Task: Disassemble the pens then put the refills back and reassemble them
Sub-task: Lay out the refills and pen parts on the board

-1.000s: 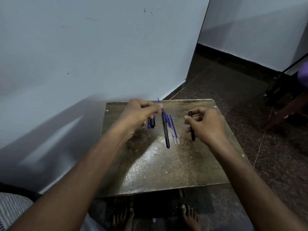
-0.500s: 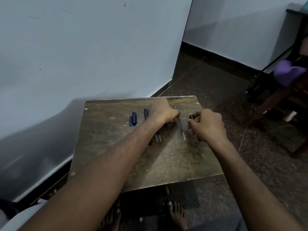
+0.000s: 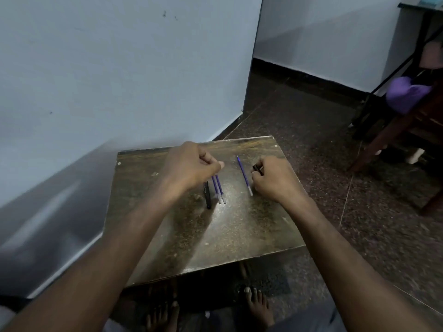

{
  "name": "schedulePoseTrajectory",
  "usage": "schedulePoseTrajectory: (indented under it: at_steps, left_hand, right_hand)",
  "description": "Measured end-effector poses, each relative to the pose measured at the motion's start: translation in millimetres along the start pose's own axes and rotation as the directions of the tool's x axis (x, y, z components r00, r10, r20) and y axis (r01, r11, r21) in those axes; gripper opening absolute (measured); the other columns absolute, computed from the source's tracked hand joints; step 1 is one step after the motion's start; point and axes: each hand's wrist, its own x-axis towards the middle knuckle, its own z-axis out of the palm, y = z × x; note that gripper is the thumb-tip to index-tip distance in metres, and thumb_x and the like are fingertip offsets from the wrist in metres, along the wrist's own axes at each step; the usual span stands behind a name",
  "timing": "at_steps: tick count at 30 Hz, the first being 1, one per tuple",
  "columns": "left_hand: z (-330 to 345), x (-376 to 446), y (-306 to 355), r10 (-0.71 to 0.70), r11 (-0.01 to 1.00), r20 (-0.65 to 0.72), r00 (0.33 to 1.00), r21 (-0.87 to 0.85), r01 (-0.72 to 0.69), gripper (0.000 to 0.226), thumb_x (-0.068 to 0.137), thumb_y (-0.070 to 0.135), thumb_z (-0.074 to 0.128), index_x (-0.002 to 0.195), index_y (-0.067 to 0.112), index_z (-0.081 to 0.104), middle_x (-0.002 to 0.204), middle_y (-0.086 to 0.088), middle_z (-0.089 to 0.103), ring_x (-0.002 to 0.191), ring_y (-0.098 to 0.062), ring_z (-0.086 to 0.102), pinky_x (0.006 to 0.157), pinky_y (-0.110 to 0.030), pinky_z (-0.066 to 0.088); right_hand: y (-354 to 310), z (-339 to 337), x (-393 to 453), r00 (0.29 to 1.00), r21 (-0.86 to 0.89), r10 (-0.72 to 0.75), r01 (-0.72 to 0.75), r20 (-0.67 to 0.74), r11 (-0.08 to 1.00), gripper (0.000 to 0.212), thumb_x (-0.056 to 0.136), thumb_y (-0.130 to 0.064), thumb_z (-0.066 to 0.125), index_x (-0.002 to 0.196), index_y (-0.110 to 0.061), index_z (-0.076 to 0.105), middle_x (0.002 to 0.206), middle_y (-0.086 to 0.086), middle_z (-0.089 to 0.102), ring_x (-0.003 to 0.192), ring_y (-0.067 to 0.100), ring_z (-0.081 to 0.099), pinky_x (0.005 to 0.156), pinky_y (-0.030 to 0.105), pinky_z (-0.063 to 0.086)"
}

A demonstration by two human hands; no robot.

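On the small worn brown table (image 3: 239, 231) lie a black pen barrel (image 3: 207, 197) and, right beside it, two blue refills (image 3: 218, 189), side by side. My left hand (image 3: 191, 164) hovers over their far ends with fingers curled together; nothing shows between the fingertips, and the refills' upper ends are hidden under it. A third blue refill (image 3: 244, 174) lies alone on the table, just left of my right hand (image 3: 275, 179). That hand is closed around a black pen body (image 3: 256, 167), whose end pokes out past the fingers.
A pale wall runs close along the table's left and far sides. Dark speckled floor lies to the right, with a wooden chair (image 3: 393, 133) carrying a purple cloth (image 3: 405, 92). Bare feet (image 3: 256, 305) show under the table's near edge.
My left hand carried one blue refill to the right, laid it beside my right hand, then drew back left over the two other refills. The right hand kept hold of the black pen body.
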Motion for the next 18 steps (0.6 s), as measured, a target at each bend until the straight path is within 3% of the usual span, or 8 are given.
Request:
schedulePoseTrajectory:
  at_steps: [3, 7, 9, 12, 15, 18]
  left_hand:
    - [-9, -34, -15, -0.038, 0.997, -0.099, 0.994, 0.059, 0.044, 0.021, 0.087, 0.056, 0.083, 0.076, 0.039, 0.079, 0.070, 0.026, 0.073, 0.069, 0.010, 0.069, 0.066, -0.022, 0.055]
    - [-8, -41, -20, -0.024, 0.982, -0.195, 0.981, 0.180, 0.059, 0.023, 0.090, 0.061, 0.078, 0.080, 0.041, 0.075, 0.073, 0.026, 0.067, 0.072, 0.008, 0.062, 0.056, -0.019, 0.040]
    - [-11, -33, -21, -0.024, 0.986, -0.228, 0.973, 0.156, 0.061, 0.025, 0.091, 0.061, 0.076, 0.077, 0.041, 0.073, 0.074, 0.024, 0.070, 0.077, 0.000, 0.069, 0.060, -0.023, 0.048]
    - [-13, -21, -29, -0.041, 0.988, -0.252, 0.967, 0.137, 0.078, 0.026, 0.091, 0.062, 0.075, 0.079, 0.039, 0.075, 0.075, 0.022, 0.074, 0.079, -0.003, 0.072, 0.067, -0.030, 0.059]
    - [-13, -14, -35, -0.035, 0.989, -0.269, 0.962, 0.131, 0.072, 0.027, 0.090, 0.062, 0.076, 0.080, 0.037, 0.077, 0.071, 0.022, 0.073, 0.073, 0.000, 0.071, 0.066, -0.029, 0.059]
    - [-16, -11, -35, -0.005, 0.989, -0.287, 0.958, 0.140, 0.046, 0.026, 0.091, 0.060, 0.077, 0.082, 0.036, 0.078, 0.066, 0.021, 0.071, 0.067, 0.008, 0.065, 0.058, -0.021, 0.047]
  right_hand:
    - [-14, 14, -5, 0.998, 0.067, -0.045, 0.042, 0.041, 0.997, 0.016, 0.104, -0.015, 0.060, 0.102, -0.005, 0.073, 0.102, 0.013, 0.076, 0.097, 0.029, 0.069, 0.070, 0.030, 0.047]
    - [-27, 31, -12, 0.996, 0.075, -0.074, 0.071, 0.047, 0.995, 0.017, 0.095, -0.013, 0.072, 0.090, 0.003, 0.077, 0.086, 0.019, 0.078, 0.066, 0.023, 0.065, 0.052, 0.025, 0.044]
    - [-29, 36, -12, 0.995, 0.055, -0.092, 0.090, 0.025, 0.994, 0.019, 0.094, -0.015, 0.077, 0.083, 0.001, 0.075, 0.076, 0.014, 0.074, 0.065, 0.024, 0.062, 0.051, 0.023, 0.040]
    - [-29, 41, -10, 0.993, 0.034, -0.099, 0.097, 0.057, 0.995, 0.027, 0.092, -0.021, 0.083, 0.072, -0.013, 0.067, 0.070, 0.001, 0.066, 0.065, 0.014, 0.061, 0.050, 0.022, 0.038]
    - [-29, 44, -9, 0.994, 0.025, -0.091, 0.090, 0.065, 0.996, 0.035, 0.091, -0.025, 0.086, 0.068, -0.019, 0.061, 0.068, -0.004, 0.064, 0.062, 0.007, 0.057, 0.049, 0.019, 0.033]
    - [-27, 42, -7, 0.996, -0.019, -0.083, 0.083, 0.023, 0.996, 0.024, 0.092, -0.015, 0.077, 0.071, -0.013, 0.066, 0.070, 0.000, 0.064, 0.063, 0.013, 0.059, 0.048, 0.019, 0.034]
